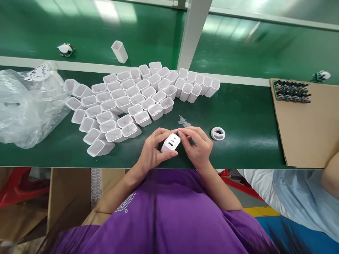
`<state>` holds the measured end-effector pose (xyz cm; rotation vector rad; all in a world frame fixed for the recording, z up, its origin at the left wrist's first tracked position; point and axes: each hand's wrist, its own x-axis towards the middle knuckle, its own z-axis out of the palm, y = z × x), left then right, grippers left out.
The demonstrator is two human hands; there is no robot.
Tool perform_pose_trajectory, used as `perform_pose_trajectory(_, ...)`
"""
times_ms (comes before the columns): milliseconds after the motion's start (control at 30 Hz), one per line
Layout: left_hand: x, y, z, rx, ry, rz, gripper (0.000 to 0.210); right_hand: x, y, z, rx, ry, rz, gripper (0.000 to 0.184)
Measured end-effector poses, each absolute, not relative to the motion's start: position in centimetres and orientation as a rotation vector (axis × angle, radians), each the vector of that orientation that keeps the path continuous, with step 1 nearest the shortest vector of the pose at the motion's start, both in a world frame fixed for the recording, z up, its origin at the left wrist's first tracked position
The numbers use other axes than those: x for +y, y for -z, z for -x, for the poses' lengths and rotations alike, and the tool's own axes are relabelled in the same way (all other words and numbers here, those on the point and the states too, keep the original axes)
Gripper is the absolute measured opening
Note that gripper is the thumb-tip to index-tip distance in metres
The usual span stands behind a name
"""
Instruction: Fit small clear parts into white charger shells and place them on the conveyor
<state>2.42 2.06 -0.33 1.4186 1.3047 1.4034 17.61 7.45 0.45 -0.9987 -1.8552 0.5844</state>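
Note:
My left hand point(153, 148) grips a white USB charger point(171, 141) near the front edge of the table, its face with three port slots turned up towards me. My right hand point(197, 143) is closed in a pinch, fingertips at the charger's upper right corner. Whatever those fingertips hold, if anything, is hidden or too small to make out. Just beyond both hands lies a small pile of clear plastic bits point(184, 121). A white ring-shaped roll point(218, 133) rests on the table to the right of my right hand.
Many open white housings point(132, 91) stand in rows at left and centre. A clear plastic bag point(29, 106) lies far left. At right, cardboard point(304, 130) carries circuit boards point(292, 91). One housing point(120, 52) stands behind the ledge, below a post point(194, 31). A person's arm point(331, 173) shows at right.

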Motion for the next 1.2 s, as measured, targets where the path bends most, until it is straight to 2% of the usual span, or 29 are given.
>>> perform_pose_trajectory(233, 1.5, 0.0, -2.5, 1.323, -1.34, -1.176, 0.047, 7.2, -1.3, -17.7, -1.748, -0.847, 0.941, 0.011)
perform_pose_trajectory(433, 1.8, 0.5, -2.9, 1.13, -1.478, -0.912, 0.035, 6.8, -1.6, -17.1, -1.751, -0.543, 0.919, 0.011)
perform_pose_trajectory(600, 2.1, 0.4, -3.0, 1.074, -1.492, -0.936, 0.037, 6.6, -1.5, -16.9, -1.796, -0.384, 0.93, 0.013)
perform_pose_trajectory(833, 2.0, 0.5, -2.9, 1.14, -1.536, -1.01, 0.042, 6.5, -1.5, -17.1, -1.846, -0.312, 0.928, 0.017)
perform_pose_trajectory(1200, 2.0, 0.4, -3.1, 1.112, -1.628, -1.123, 0.038, 6.3, -1.5, -17.1, -1.875, -0.198, 0.896, 0.018)
